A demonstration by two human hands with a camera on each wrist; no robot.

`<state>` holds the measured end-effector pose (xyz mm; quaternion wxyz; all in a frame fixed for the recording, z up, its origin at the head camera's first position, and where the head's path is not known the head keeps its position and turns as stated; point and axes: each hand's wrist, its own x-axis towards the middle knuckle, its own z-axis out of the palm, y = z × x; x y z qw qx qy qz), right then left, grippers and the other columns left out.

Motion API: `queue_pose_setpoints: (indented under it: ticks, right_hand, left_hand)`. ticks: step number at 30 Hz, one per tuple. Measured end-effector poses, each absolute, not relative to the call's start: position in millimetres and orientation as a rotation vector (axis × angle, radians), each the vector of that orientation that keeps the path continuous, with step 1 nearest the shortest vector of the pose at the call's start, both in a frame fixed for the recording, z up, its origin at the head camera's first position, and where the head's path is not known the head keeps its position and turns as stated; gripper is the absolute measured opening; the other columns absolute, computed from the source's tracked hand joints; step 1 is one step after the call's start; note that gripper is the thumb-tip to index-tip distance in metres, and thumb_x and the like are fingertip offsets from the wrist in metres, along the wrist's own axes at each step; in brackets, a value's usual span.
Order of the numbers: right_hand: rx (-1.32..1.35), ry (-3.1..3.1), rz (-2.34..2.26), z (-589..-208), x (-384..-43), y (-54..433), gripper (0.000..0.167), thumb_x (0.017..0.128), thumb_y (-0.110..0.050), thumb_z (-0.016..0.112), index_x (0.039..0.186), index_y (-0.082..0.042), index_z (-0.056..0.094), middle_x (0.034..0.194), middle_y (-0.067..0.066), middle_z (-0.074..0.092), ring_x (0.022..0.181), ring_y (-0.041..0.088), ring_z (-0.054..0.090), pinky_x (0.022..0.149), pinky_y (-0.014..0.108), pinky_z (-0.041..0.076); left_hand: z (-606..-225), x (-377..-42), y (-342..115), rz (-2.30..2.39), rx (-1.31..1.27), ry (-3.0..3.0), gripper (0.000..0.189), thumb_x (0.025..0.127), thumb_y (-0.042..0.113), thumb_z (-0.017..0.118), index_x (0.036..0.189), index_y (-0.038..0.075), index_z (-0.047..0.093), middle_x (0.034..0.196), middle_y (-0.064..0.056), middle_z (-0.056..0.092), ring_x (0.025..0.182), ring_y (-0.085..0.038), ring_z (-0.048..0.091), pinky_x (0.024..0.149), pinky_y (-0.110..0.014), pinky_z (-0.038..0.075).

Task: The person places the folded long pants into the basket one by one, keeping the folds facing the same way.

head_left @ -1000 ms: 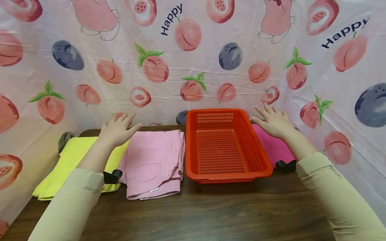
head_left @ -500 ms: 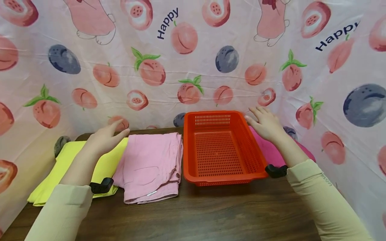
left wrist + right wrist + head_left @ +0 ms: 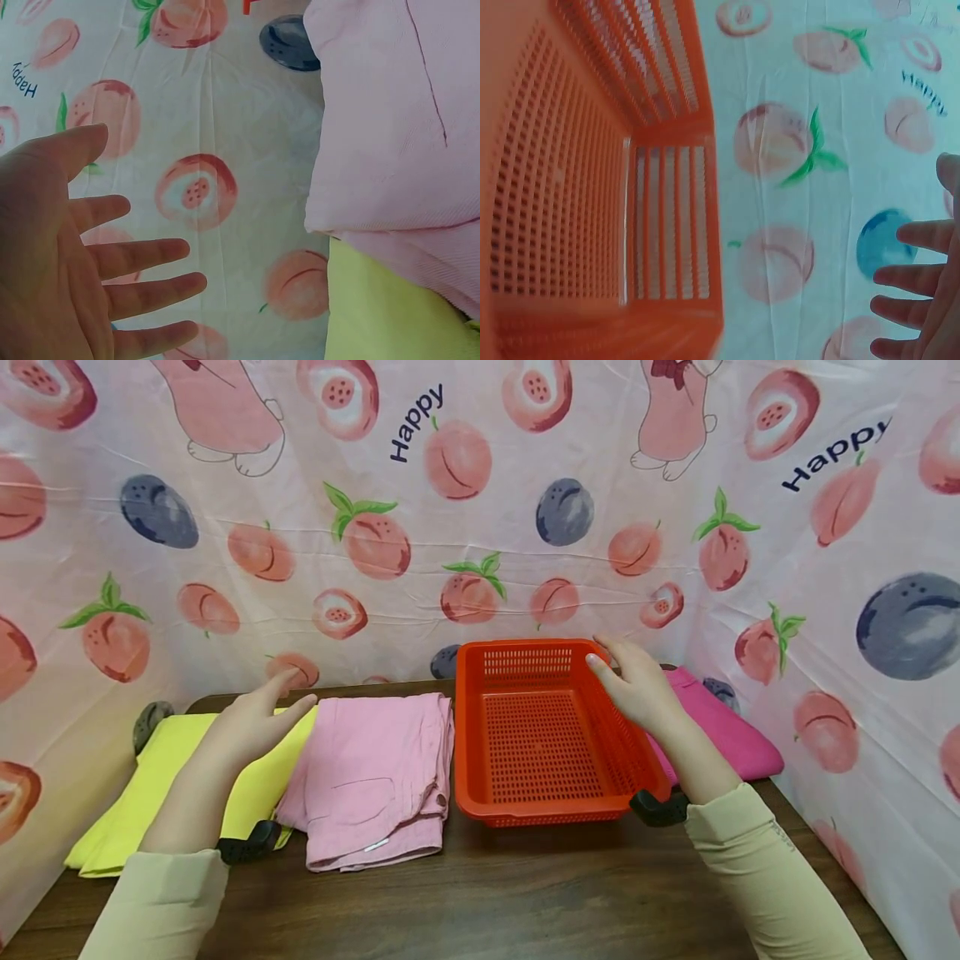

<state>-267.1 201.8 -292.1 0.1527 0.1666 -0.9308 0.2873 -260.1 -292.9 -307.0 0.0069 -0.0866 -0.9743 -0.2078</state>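
Note:
In the head view my left hand hovers over the folded yellow cloth, fingers extended and holding nothing. Beside it lies a folded pink garment with a pocket outline and a button, overlapping the yellow cloth's edge. My right hand is above the right side of the red-orange plastic basket, its fingers straight and nothing in them. The left wrist view shows the left hand with fingers spread. In the right wrist view the right hand appears apart from the basket.
A magenta folded cloth lies right of the basket, partly hidden by the right arm. Everything rests on a dark wooden table. A fruit-printed curtain encloses the back and sides. Black cameras are strapped to both wrists.
My right hand has moved left from over the magenta cloth to above the basket's right side, revealing more of that cloth. The left hand has shifted slightly left and lower. The cloths and basket stay put.

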Motion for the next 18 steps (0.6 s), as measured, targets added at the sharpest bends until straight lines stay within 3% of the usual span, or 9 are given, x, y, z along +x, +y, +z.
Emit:
queue_pose_setpoints:
  ticks: [5,11,18]
  right_hand:
    - [0.574,-2.62,0.808,-295.0,-255.1,182.1,0.054,0.101,-0.036,0.046,0.143,-0.003,0.043,0.144,0.019,0.041,0.135,0.034,0.032,0.109,0.052,0.021]
    - [0.679,-2.616,0.729,-298.7,-240.7,159.7,0.056,0.099,-0.041,0.049,0.144,-0.009,0.044,0.147,0.016,0.039,0.137,0.032,0.028,0.109,0.056,0.015]
    - [0.776,-2.604,0.667,-305.7,-228.6,138.4,0.059,0.096,-0.045,0.051,0.145,-0.013,0.044,0.149,0.011,0.036,0.14,0.03,0.024,0.111,0.053,0.012]
  left_hand:
    - [-313.8,-253.3,-292.6,-0.652,-0.251,-3.058,0.081,0.096,0.061,0.035,0.153,0.007,0.017,0.14,-0.033,0.038,0.122,-0.053,0.039,0.089,-0.067,0.034]
    - [-320.1,-244.1,-288.9,-0.632,-0.27,-3.058,0.082,0.095,0.062,0.037,0.153,0.008,0.019,0.145,-0.031,0.031,0.129,-0.051,0.03,0.096,-0.067,0.026]
    - [-328.8,-235.3,-286.0,-0.575,-0.306,-3.003,0.077,0.096,0.057,0.041,0.151,0.004,0.026,0.145,-0.029,0.034,0.13,-0.05,0.031,0.097,-0.067,0.025]
